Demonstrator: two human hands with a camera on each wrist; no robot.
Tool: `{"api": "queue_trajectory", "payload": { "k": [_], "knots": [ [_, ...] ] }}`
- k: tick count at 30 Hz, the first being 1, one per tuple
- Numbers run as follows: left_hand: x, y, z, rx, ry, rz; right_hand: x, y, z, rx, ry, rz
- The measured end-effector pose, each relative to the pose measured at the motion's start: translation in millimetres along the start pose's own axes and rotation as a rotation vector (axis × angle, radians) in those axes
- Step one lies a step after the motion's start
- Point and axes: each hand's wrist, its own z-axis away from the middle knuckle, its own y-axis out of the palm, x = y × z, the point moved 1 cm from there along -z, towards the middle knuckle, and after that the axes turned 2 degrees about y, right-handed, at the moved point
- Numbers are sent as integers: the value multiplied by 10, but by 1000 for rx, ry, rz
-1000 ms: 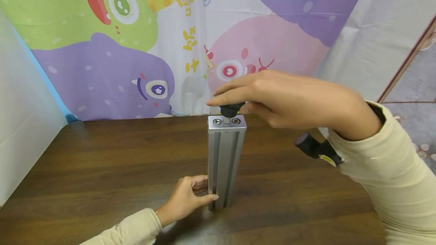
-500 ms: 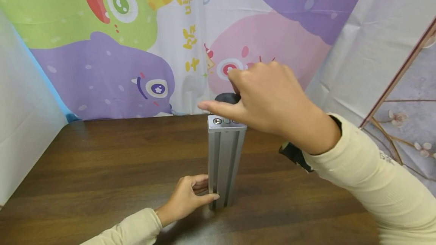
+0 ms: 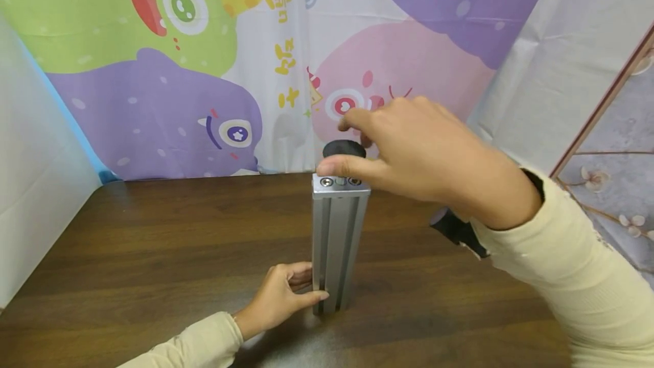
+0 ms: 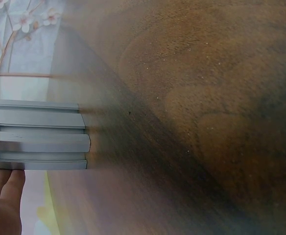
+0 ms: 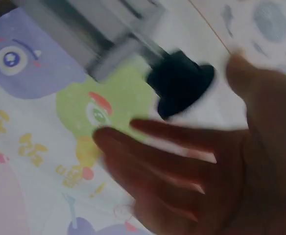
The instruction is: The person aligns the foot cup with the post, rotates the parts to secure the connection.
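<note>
A silver aluminium extrusion (image 3: 337, 243) stands upright on the table, grooves running down its faces. My left hand (image 3: 273, 302) grips it near the base, thumb on the near side and fingers behind. The left wrist view shows the lower end of the aluminium extrusion (image 4: 40, 142) between thumb and fingers. On its top plate (image 3: 332, 188), with two screws, a black round knob (image 3: 344, 148) sits on a short metal stud. Around this knob is my right hand (image 3: 429, 155), thumb in front and fingers behind. In the right wrist view the fingers (image 5: 162, 164) spread loosely, apart from the knob (image 5: 182, 83).
A dark wood-grain table (image 3: 179, 243) lies under everything. Behind it hangs a cartoon-printed cloth (image 3: 199, 118), with a white panel (image 3: 41, 158) on the left. A black device (image 3: 452, 226) shows under the right sleeve.
My right hand has turned about the knob: fingers stretched over it first, then the hand swung round, and now the thumb lies in front. The left hand and the extrusion stay put.
</note>
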Motion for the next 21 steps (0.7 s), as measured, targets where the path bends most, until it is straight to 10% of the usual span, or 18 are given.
{"api": "queue_trajectory", "payload": {
  "k": [6,10,21],
  "knots": [
    [12,5,-1,-3,-2,-4,-201,-11,4,124,-407,-204],
    [10,5,-4,-3,3,-5,-245,13,-18,66,-496,-174],
    [1,-2,-2,5,-1,2,45,103,-108,-173,31,53]
  ]
}}
